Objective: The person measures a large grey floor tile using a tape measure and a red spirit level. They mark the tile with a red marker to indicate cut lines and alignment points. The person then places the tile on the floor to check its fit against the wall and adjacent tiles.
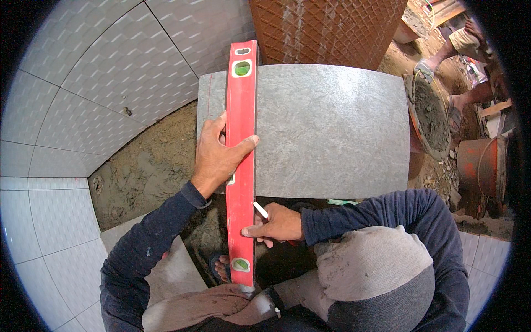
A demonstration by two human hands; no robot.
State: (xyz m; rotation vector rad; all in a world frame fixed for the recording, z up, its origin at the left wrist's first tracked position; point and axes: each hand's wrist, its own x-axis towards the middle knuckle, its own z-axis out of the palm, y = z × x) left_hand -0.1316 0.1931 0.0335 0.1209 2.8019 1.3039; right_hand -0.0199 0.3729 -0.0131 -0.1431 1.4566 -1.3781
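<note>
A long red spirit level [241, 160] with green vials lies across the left part of a grey floor tile [332, 133], its near end reaching back toward my knees. My left hand [217, 154] grips the level near its middle, thumb over the top and fingers at its left edge. Beside the level's right edge, below the tile, my right hand [276, 224] holds a thin white pen-like stick [260, 210], and its thumb touches the level. Near the tile's left edge runs a thin red line [209, 94].
White textured wall tiles [110, 72] rise at the left above wet mortar [144, 177]. A brown ridged tile [326, 27] stands at the back. To the right are a mortar-filled bucket [430, 116], an orange-stained bucket [478, 166] and another person's legs [470, 99].
</note>
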